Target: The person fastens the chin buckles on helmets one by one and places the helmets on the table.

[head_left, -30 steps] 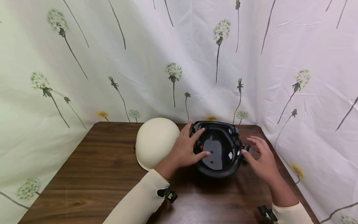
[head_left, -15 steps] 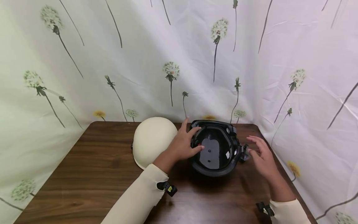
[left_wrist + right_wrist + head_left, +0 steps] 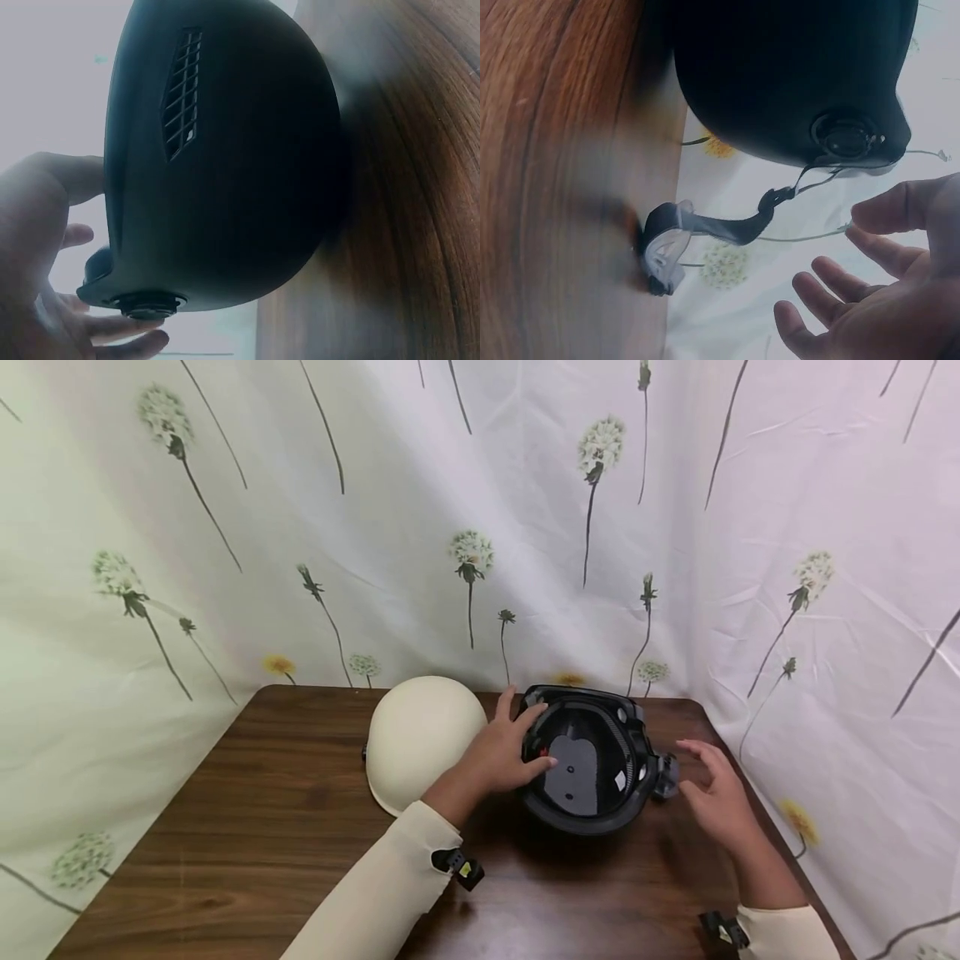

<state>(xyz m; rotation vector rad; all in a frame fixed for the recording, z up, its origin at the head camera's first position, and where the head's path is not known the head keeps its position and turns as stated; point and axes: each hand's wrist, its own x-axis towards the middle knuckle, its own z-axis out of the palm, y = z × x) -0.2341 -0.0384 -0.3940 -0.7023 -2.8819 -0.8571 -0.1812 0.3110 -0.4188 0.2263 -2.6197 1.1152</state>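
Observation:
A black helmet [image 3: 577, 822] lies upside down on the table, its dark lining facing up. My left hand [image 3: 498, 756] is at its left rim, fingers spread, with the thumb and a finger reaching over the edge. In the left wrist view, the helmet's outer shell [image 3: 247, 150] shows a slotted vent, and the thumb meets the rim. From the right side hangs a black chin strap [image 3: 727, 227] with a pale, translucent piece at its end, low by the tabletop. My right hand [image 3: 722, 797] hovers just right of this strap, fingers parted and holding nothing.
A cream helmet [image 3: 423, 743] sits dome up directly left of the black one, partly behind my left forearm. The brown wooden table [image 3: 225, 827] ends at a white curtain [image 3: 375, 527] with dandelion prints, behind and at the right.
The right hand has drawn away from the black helmet's right side, leaving the chin strap hanging out. The left hand stays at the left rim. The camera has shifted slightly.

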